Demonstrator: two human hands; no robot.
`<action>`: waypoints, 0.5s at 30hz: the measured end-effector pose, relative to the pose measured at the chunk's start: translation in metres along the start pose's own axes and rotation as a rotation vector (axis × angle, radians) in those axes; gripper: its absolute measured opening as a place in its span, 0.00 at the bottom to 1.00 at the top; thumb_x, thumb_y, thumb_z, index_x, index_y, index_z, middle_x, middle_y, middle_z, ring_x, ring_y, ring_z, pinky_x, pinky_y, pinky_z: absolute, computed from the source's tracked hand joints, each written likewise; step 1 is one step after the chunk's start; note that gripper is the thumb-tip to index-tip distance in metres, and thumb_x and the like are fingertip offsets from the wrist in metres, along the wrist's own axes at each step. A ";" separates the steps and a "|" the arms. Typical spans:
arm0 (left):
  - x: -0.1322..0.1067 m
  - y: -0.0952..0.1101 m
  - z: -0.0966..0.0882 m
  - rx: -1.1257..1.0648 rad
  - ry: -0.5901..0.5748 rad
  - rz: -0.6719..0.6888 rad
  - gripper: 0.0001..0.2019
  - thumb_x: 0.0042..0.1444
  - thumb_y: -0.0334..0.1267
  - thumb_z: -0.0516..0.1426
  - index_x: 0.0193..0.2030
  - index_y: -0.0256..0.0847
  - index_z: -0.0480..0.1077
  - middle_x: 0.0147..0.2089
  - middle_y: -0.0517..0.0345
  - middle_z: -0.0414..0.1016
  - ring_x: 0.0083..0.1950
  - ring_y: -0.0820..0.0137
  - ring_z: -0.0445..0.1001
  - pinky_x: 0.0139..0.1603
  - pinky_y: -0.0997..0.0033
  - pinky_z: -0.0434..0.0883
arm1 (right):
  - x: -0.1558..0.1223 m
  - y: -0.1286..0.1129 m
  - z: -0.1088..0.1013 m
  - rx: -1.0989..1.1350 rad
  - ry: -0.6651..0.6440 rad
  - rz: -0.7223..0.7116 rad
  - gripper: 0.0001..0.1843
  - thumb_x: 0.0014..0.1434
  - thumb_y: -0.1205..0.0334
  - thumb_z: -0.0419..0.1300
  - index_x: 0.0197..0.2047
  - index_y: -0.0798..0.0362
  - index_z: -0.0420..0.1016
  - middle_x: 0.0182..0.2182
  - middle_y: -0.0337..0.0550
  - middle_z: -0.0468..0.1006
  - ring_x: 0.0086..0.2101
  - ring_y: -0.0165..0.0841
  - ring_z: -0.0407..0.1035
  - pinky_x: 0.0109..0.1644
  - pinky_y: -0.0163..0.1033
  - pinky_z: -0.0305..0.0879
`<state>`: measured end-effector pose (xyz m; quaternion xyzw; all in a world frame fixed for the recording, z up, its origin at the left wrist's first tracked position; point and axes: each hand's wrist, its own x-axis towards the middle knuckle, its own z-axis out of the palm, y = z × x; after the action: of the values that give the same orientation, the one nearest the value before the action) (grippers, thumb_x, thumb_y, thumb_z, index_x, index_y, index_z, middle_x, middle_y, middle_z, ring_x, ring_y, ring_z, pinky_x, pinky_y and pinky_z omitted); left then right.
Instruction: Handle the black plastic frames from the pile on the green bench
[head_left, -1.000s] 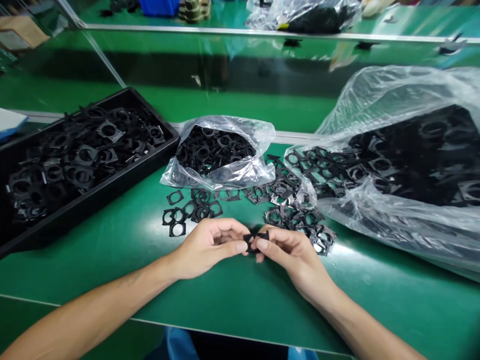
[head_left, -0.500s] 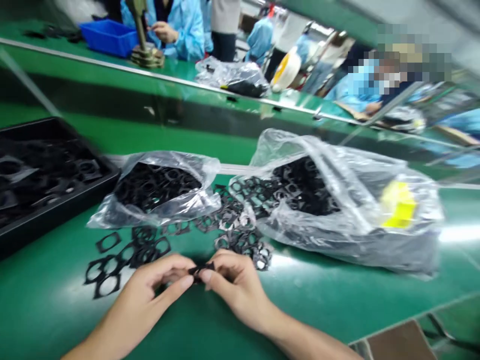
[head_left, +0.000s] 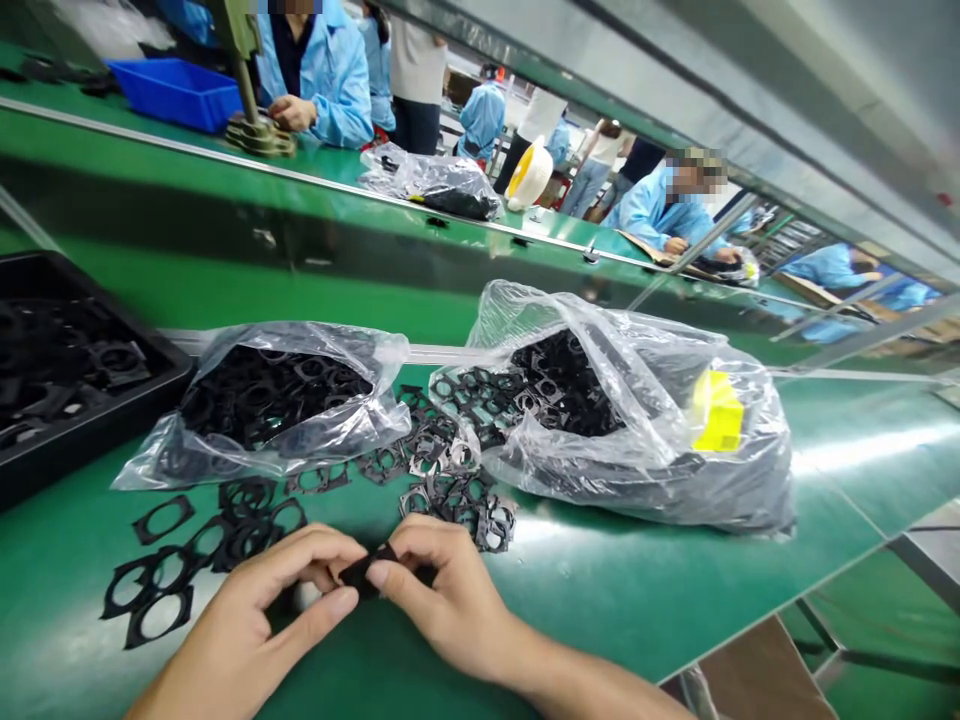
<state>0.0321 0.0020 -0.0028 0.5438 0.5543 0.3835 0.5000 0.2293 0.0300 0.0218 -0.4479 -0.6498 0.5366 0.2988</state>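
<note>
Between my two hands, low over the green table [head_left: 570,610], is a small flat black part [head_left: 365,570], mostly covered by fingers; its full shape is hidden. My left hand [head_left: 281,600] pinches its left end with thumb and fingertips. On the other end, thumb and curled fingers of my right hand [head_left: 442,590] are closed. Several black square frames with round holes [head_left: 159,612] lie flat left of my left hand. Beyond my hands is a loose pile of similar black frames [head_left: 465,505], some overlapping.
An open clear bag [head_left: 390,400] full of black frames lies behind my hands. A larger clear bag [head_left: 667,490] with a yellow label [head_left: 718,412] lies to the right. At left stands a black tray [head_left: 112,415] of parts. Across a divider, people in blue coats [head_left: 337,85] work.
The view has shifted, so the scene sits further left. My hands still hold the black part, which now appears tilted, showing more of its flat face.
</note>
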 end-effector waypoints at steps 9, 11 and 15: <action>-0.003 -0.002 0.002 -0.071 -0.027 -0.082 0.12 0.59 0.50 0.62 0.39 0.45 0.78 0.38 0.57 0.82 0.39 0.65 0.82 0.40 0.78 0.78 | -0.002 0.005 0.003 0.131 -0.053 -0.008 0.20 0.56 0.43 0.71 0.33 0.53 0.78 0.31 0.39 0.74 0.32 0.31 0.68 0.38 0.35 0.65; -0.005 -0.003 0.005 -0.135 0.023 -0.171 0.14 0.58 0.52 0.62 0.42 0.45 0.76 0.39 0.57 0.82 0.41 0.65 0.83 0.42 0.77 0.78 | -0.002 0.005 0.003 0.175 -0.056 -0.013 0.21 0.53 0.42 0.73 0.34 0.53 0.79 0.34 0.41 0.75 0.33 0.32 0.69 0.39 0.36 0.67; -0.006 -0.002 0.006 -0.142 0.036 -0.200 0.17 0.56 0.52 0.64 0.46 0.45 0.74 0.40 0.59 0.82 0.41 0.66 0.82 0.42 0.78 0.78 | 0.000 0.004 0.001 0.118 -0.036 -0.021 0.19 0.61 0.45 0.67 0.33 0.53 0.77 0.32 0.40 0.74 0.33 0.31 0.67 0.39 0.37 0.66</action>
<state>0.0371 -0.0049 -0.0049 0.4423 0.5859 0.3797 0.5630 0.2291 0.0297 0.0180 -0.4128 -0.6271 0.5786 0.3187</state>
